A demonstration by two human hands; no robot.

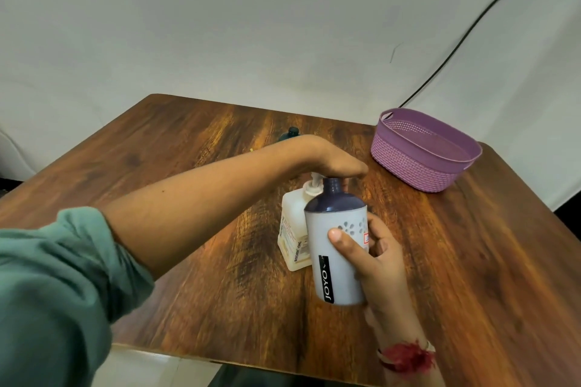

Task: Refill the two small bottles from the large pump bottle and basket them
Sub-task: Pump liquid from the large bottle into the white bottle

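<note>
The large cream pump bottle (294,229) stands in the middle of the wooden table (188,261). My left hand (333,160) lies flat on top of its white pump head, fingers straight. My right hand (377,258) grips a small grey bottle (338,248) with a dark blue shoulder and an open neck. I hold that neck up under the pump spout. A second small dark bottle (290,133) shows only its top behind my left wrist.
A purple woven plastic basket (421,163) sits at the table's far right with nothing visible inside. A black cable (471,28) runs down the white backdrop behind it. The table's near edge is close to my body.
</note>
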